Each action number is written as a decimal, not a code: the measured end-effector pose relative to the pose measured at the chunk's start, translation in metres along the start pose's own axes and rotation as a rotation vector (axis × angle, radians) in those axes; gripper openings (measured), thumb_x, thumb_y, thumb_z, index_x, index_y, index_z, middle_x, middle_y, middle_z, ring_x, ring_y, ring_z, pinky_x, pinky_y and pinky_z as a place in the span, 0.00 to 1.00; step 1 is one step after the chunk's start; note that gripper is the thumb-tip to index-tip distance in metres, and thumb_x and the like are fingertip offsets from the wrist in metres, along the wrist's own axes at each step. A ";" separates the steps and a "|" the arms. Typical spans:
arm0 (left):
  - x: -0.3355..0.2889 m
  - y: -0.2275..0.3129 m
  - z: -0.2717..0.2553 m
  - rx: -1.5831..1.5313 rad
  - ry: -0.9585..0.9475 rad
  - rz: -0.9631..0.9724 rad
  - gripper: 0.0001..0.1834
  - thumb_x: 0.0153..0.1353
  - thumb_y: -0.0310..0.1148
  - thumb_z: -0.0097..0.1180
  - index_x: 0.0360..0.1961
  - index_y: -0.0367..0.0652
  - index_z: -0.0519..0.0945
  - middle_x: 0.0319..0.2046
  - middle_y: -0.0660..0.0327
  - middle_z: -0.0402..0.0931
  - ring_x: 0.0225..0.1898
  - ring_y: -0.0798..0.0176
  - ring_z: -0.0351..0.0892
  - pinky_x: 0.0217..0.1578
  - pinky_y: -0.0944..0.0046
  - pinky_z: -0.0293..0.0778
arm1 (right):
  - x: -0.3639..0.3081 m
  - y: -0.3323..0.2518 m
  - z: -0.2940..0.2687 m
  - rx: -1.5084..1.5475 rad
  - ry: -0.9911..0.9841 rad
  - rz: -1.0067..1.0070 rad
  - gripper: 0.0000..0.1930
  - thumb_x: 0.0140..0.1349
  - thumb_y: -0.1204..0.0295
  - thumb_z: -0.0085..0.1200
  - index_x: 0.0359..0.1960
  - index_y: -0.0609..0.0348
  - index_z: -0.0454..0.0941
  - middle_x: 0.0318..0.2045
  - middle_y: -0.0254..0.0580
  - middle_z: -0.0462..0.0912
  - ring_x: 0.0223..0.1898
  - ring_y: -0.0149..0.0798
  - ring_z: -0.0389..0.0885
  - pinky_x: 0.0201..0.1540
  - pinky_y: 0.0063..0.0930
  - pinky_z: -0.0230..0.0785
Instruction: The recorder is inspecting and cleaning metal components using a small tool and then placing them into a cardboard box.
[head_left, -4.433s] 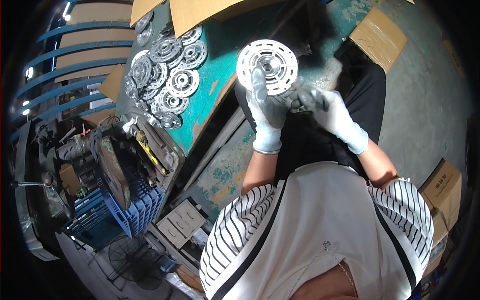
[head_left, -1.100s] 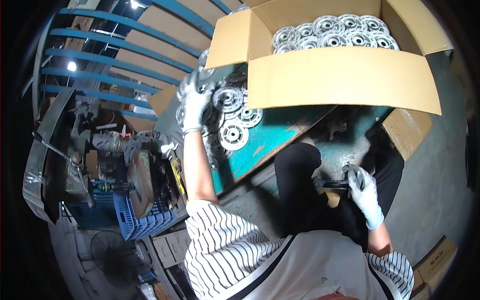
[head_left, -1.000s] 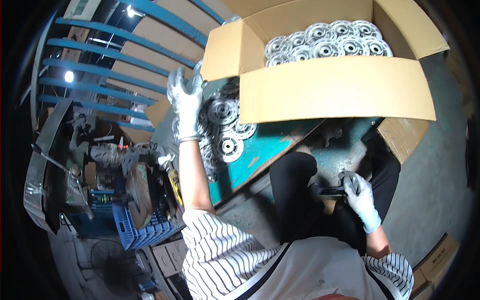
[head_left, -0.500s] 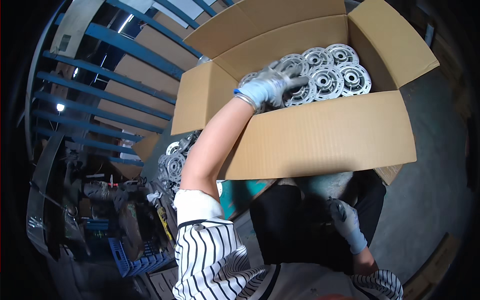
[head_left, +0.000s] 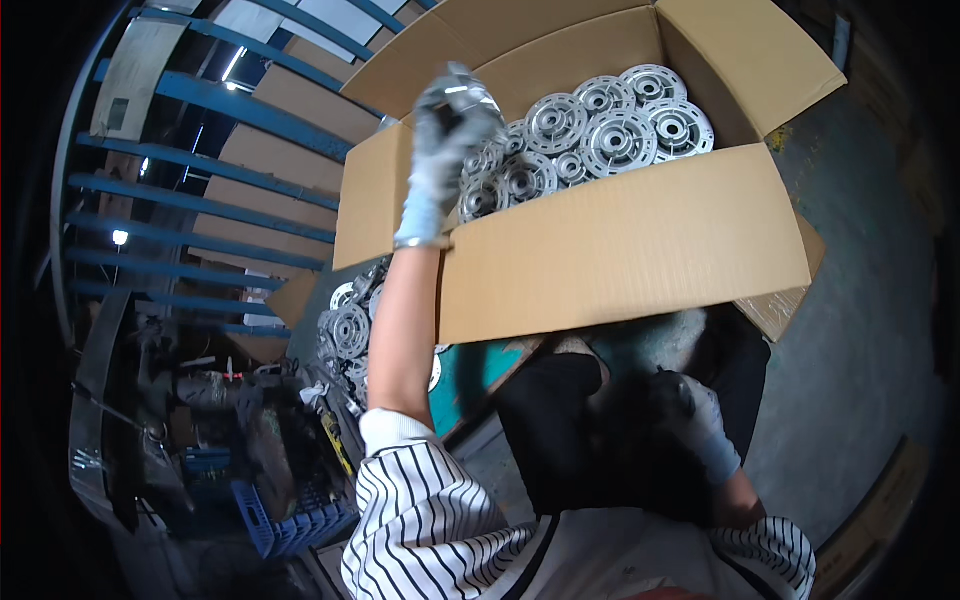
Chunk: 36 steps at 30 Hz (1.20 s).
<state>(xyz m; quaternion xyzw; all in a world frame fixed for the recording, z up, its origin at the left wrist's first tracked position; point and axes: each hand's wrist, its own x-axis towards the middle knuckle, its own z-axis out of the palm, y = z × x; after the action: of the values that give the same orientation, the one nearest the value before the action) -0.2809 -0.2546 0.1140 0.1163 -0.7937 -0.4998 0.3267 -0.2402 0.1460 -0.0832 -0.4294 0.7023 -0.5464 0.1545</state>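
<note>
Gloved in grey, my left hand (head_left: 438, 150) is raised over the left end of an open cardboard box (head_left: 620, 235). Its fingers are closed on a shiny metal disc (head_left: 472, 97), smeared by motion and partly hidden by the glove. Inside the box lie several round silver metal discs (head_left: 618, 142) with hubs and slotted rims, some overlapping, at the left showing their hollow sides. My right hand (head_left: 700, 425), also gloved, rests low over my right thigh. Its fingers are curled in shadow, and whatever they hold, if anything, cannot be made out.
Left of the box, more metal parts (head_left: 350, 330) are piled beside a green surface (head_left: 470, 385). Blue slatted rails (head_left: 250, 95) stand at the far left. A blue plastic crate (head_left: 295, 520) and dark machinery (head_left: 220, 385) are at the lower left. The box's flaps spread outward.
My left hand has lifted off the discs and moved left and up, taking one disc with it. More parts show where it was. My right hand stays low, and the view has shifted slightly.
</note>
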 end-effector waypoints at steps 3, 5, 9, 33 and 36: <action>-0.069 0.052 -0.017 -0.889 0.080 -0.094 0.32 0.55 0.54 0.50 0.58 0.49 0.67 0.53 0.58 0.71 0.53 0.52 0.72 0.54 0.45 0.68 | -0.003 -0.010 0.004 0.022 -0.048 0.176 0.11 0.53 0.78 0.52 0.39 0.59 0.79 0.34 0.46 0.82 0.35 0.47 0.82 0.39 0.33 0.73; -0.116 0.076 -0.004 -1.157 0.088 -0.094 0.39 0.55 0.58 0.45 0.65 0.50 0.61 0.63 0.55 0.60 0.63 0.46 0.60 0.61 0.35 0.55 | -0.006 -0.009 0.010 0.009 -0.041 0.221 0.11 0.55 0.78 0.50 0.40 0.59 0.79 0.34 0.46 0.82 0.36 0.47 0.82 0.40 0.33 0.73; -0.211 0.082 0.006 -1.635 0.090 -0.381 0.47 0.52 0.66 0.50 0.67 0.50 0.55 0.67 0.50 0.51 0.66 0.39 0.51 0.62 0.28 0.47 | 0.001 -0.039 0.017 0.179 -0.095 0.295 0.13 0.63 0.74 0.46 0.48 0.61 0.76 0.32 0.42 0.82 0.24 0.33 0.80 0.29 0.25 0.71; -0.332 0.050 0.052 -1.519 0.270 -0.519 0.46 0.60 0.71 0.25 0.66 0.45 0.56 0.65 0.51 0.55 0.63 0.41 0.57 0.61 0.28 0.49 | -0.021 -0.118 0.057 0.397 -0.216 0.400 0.14 0.65 0.74 0.47 0.50 0.66 0.73 0.31 0.37 0.81 0.16 0.22 0.71 0.20 0.17 0.64; -0.337 0.045 0.052 -1.481 0.330 -0.594 0.46 0.59 0.72 0.25 0.67 0.46 0.55 0.65 0.51 0.55 0.64 0.41 0.56 0.61 0.28 0.48 | -0.022 -0.120 0.059 0.261 -0.223 0.357 0.14 0.63 0.74 0.50 0.50 0.61 0.75 0.27 0.34 0.80 0.17 0.22 0.72 0.22 0.20 0.66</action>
<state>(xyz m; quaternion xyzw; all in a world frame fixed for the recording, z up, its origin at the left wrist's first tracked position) -0.0521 -0.0237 0.0025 0.1479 -0.1349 -0.9373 0.2853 -0.1346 0.1211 -0.0013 -0.3326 0.6690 -0.5458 0.3794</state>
